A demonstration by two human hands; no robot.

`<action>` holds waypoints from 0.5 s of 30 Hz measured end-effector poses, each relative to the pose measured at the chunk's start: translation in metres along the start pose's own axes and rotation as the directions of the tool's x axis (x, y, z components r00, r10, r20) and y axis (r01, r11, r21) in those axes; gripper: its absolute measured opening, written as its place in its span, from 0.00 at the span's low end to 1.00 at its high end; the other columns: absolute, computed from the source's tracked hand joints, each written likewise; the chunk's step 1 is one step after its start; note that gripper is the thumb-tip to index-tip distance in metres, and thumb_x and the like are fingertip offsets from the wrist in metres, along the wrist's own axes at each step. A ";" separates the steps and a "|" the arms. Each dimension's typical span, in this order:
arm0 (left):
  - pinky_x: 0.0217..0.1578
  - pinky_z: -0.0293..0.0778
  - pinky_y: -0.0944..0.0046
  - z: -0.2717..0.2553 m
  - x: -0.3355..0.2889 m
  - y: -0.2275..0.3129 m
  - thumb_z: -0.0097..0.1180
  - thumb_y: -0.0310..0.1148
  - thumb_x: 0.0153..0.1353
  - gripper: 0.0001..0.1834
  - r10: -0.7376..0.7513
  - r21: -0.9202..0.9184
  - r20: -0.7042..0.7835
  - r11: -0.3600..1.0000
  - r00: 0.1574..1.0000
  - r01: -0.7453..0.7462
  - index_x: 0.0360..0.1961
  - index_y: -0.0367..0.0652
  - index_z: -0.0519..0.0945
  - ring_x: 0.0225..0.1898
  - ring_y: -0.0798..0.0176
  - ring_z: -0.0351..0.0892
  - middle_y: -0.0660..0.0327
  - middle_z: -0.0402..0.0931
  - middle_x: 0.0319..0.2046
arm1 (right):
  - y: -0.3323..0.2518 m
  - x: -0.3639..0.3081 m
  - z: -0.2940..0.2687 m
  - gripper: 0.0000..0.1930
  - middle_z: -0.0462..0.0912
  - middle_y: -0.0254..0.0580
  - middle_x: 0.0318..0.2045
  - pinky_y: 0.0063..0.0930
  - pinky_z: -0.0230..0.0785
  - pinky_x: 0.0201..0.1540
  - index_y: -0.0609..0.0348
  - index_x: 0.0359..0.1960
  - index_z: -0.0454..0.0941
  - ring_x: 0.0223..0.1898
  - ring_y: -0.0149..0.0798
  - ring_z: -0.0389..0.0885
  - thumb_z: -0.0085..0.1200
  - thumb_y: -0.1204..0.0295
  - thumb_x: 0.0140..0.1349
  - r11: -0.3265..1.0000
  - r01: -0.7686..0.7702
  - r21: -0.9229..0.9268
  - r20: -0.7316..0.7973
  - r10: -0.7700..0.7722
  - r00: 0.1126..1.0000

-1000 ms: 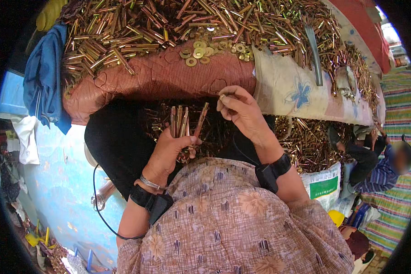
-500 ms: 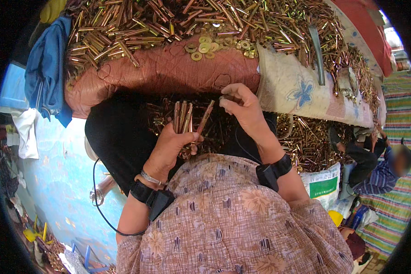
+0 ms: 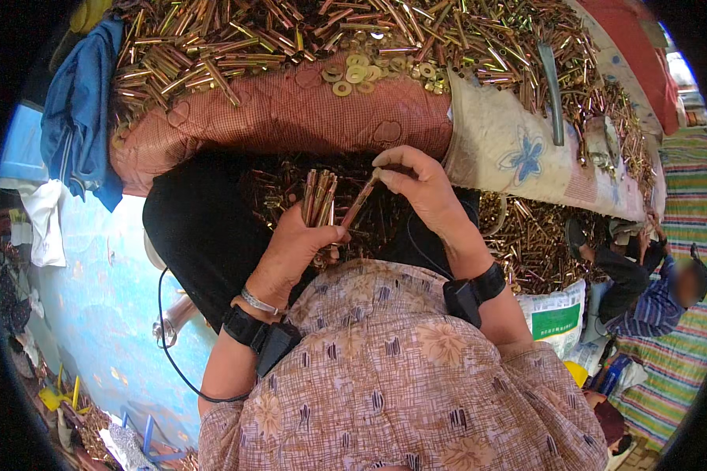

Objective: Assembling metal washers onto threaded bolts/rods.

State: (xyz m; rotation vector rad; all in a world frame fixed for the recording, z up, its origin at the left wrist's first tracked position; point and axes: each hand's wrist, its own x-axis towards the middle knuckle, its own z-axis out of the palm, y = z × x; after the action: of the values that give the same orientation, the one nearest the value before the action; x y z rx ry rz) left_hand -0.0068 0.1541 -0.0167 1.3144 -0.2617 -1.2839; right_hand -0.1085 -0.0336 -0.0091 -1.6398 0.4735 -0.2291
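Observation:
My left hand (image 3: 294, 239) is closed around a bundle of slim copper-coloured metal tubes (image 3: 318, 196), their ends pointing up past the fingers. One more metal tube (image 3: 359, 202) leans out to the right, apart from the bundle, pinned by that hand's thumb. At this tube's upper end, the thumb and forefinger of my right hand (image 3: 426, 184) come together in a pinch. Whatever small piece lies between those fingertips is too small to make out. Both hands are above my lap, in front of the padded table edge (image 3: 283, 110).
A heap of similar tubes (image 3: 212, 55) covers the tabletop, with yellowish flat washers (image 3: 356, 73) near its edge. More tubes (image 3: 526, 235) are piled below. A bent metal bar (image 3: 554, 102) lies at right. A blue cloth (image 3: 82, 110) hangs left; a seated person (image 3: 656, 294) is at far right.
My right hand has come in slightly to the left, and its fingertips now meet the end of the single tube, where a gap was before. The left hand has barely moved.

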 end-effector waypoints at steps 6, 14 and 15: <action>0.25 0.72 0.69 0.001 -0.001 0.000 0.57 0.25 0.48 0.15 -0.022 0.027 -0.036 0.999 0.999 0.023 0.39 0.37 0.71 0.26 0.69 0.74 0.61 0.75 0.29 | 0.000 0.000 -0.003 0.07 0.75 0.32 0.31 0.21 0.64 0.41 0.64 0.36 0.74 0.36 0.25 0.70 0.53 0.76 0.55 0.999 0.002 -0.037 0.046 0.000 0.999; 0.27 0.70 0.71 0.000 -0.004 0.004 0.59 0.27 0.46 0.17 -0.017 0.170 -0.040 0.985 0.999 0.023 0.39 0.39 0.71 0.26 0.71 0.72 0.65 0.72 0.27 | 0.003 0.000 -0.004 0.06 0.74 0.33 0.28 0.21 0.63 0.36 0.65 0.33 0.73 0.32 0.25 0.69 0.53 0.75 0.55 0.984 0.015 -0.179 0.064 -0.003 0.998; 0.27 0.70 0.71 0.000 -0.004 0.004 0.59 0.27 0.46 0.17 -0.017 0.168 -0.041 0.985 0.999 0.024 0.39 0.39 0.71 0.26 0.71 0.72 0.65 0.72 0.27 | 0.002 0.000 -0.004 0.06 0.74 0.33 0.27 0.21 0.63 0.34 0.64 0.32 0.73 0.31 0.25 0.69 0.53 0.75 0.55 0.979 0.025 -0.200 0.075 -0.011 0.997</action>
State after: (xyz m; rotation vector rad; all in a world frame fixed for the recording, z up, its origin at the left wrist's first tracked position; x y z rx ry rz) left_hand -0.0062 0.1560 -0.0112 1.4881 -0.3362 -1.2735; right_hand -0.1104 -0.0375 -0.0106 -1.8439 0.4371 -0.1373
